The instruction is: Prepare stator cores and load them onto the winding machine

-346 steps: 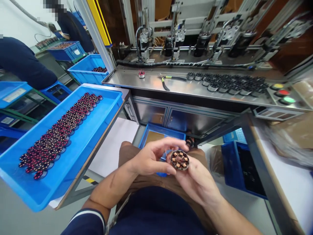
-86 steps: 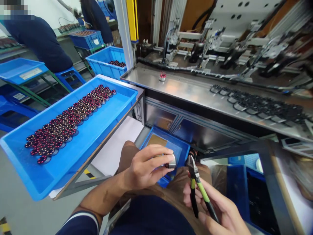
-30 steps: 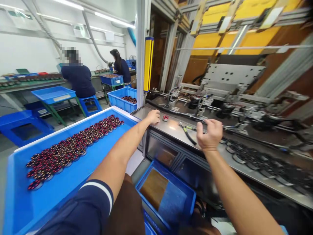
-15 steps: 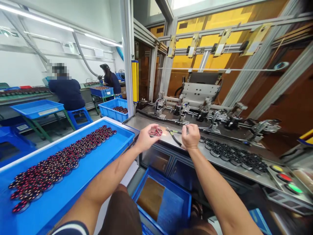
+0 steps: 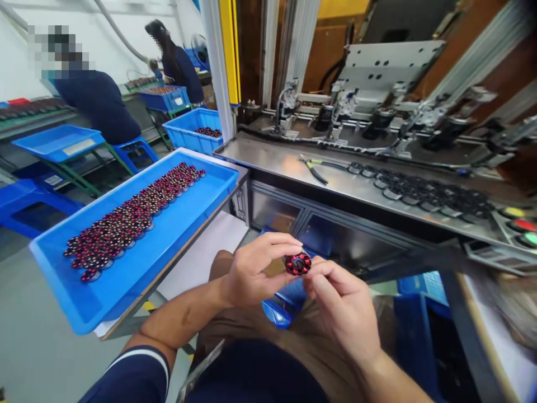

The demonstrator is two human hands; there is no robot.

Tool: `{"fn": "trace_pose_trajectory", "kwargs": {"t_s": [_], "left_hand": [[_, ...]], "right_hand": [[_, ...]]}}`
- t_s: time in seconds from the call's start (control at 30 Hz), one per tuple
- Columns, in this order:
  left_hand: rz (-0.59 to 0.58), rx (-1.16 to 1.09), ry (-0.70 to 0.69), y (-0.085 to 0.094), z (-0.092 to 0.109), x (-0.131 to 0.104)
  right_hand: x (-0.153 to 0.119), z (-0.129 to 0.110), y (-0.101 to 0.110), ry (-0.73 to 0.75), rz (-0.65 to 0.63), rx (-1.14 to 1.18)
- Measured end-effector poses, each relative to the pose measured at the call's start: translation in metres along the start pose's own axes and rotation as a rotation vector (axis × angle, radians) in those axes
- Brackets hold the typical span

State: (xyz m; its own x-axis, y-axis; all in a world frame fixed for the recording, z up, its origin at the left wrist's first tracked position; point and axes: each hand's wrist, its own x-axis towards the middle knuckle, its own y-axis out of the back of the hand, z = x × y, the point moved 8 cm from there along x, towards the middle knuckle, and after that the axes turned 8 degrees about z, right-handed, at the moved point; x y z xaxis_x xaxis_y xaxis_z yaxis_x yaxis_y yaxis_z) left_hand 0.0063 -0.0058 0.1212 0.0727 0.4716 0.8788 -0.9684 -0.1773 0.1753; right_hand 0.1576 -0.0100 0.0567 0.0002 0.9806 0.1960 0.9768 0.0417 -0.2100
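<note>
The left hand (image 5: 255, 271) holds the ring (image 5: 298, 264), red and black, between thumb below and fingers above, to the right of the tray (image 5: 184, 218) and well apart from it; the right hand (image 5: 346, 302), farther from the tray, has its fingers drawn close together at the ring's edge, and whether they pinch anything I cannot tell; the tray itself bears a long, close-packed band of red parts (image 5: 134, 215), with bare blue along the side nearer the hands; from near the tray's far end a metal ledge (image 5: 268, 154) stretches away to the right, where pliers (image 5: 316, 174) lie with handles spread, and, farther from the tray, many black parts (image 5: 419, 187) and then coloured buttons (image 5: 524, 225); behind the ledge stands the machine (image 5: 384, 64); beyond the tray's far end is a crate (image 5: 188, 140) with more parts inside; farther off behind the tray are two people (image 5: 98, 103) in dark tops, the nearer one on a stool (image 5: 136, 151)
</note>
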Motion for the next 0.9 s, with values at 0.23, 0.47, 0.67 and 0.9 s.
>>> {"fn": "trace_pose_trajectory", "kwargs": {"t_s": [0.23,0.47,0.67,0.9], "left_hand": [[-0.057,-0.247,0.153,-0.016,0.005,-0.007],[-0.013,-0.184,0.116,-0.014,0.010,-0.014],[-0.031,-0.127,0.091,-0.025,0.012,-0.013],[0.018,-0.161,0.238,-0.022,-0.009,-0.020]], "right_hand": [[-0.012,0.012,0.013,-0.309,-0.389,0.434],[-0.034,0.047,0.005,-0.405,-0.333,0.412],[-0.055,0.050,-0.019,-0.593,-0.125,0.548],[-0.053,0.048,-0.008,-0.564,-0.117,0.476]]}}
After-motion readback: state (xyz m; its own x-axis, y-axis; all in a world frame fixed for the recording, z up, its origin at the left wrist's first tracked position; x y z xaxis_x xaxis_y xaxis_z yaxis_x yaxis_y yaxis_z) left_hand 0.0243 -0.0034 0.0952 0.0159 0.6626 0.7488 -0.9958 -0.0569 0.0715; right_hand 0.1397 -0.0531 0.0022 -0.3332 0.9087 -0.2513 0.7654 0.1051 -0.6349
